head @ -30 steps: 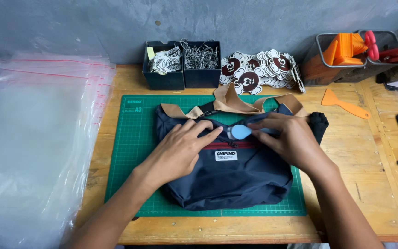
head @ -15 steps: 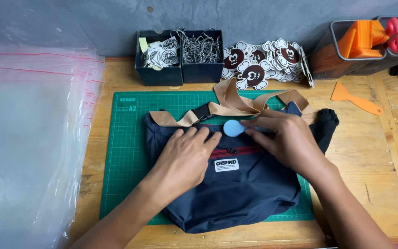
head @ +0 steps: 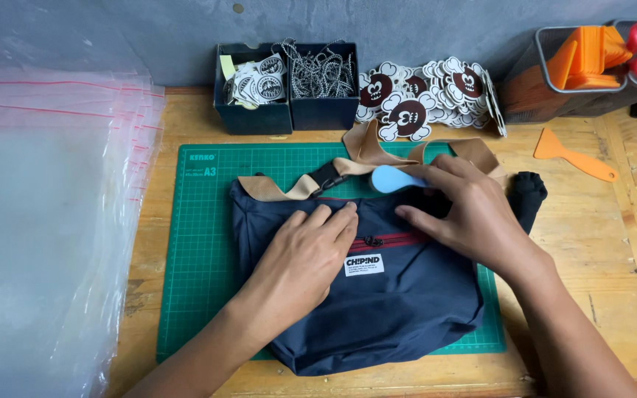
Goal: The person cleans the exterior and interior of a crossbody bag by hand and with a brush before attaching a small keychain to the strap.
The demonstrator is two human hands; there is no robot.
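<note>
- We see the navy blue fabric sling bag (head: 363, 295) lying flat in the middle of the frame on the green gridded cutting mat (head: 200, 243), its tan webbing strap (head: 366, 158) folded along the top edge.
- Our left hand (head: 307, 254) lies flat, fingers together, pressing the bag's front panel just left of the red zip strip (head: 392, 240); it has barely shifted over the last second.
- Our right hand (head: 466, 214) has moved: half a second ago it held the small light blue rounded tool (head: 394, 179) down on the bag near the zip, and now that tool sits higher, at the bag's upper edge beside the strap.
- The right fingers are curled around the tool's handle end, while the other fingertips touch the fabric.
- We judge that the stroke over the fabric has ended at the top edge.
- Upper middle of the frame: two dark boxes (head: 289, 92) and a pile of flower-shaped stickers (head: 422, 96).
- Left side: a stack of clear plastic zip bags (head: 46, 221). Upper right: an orange plastic scraper (head: 573, 160).
</note>
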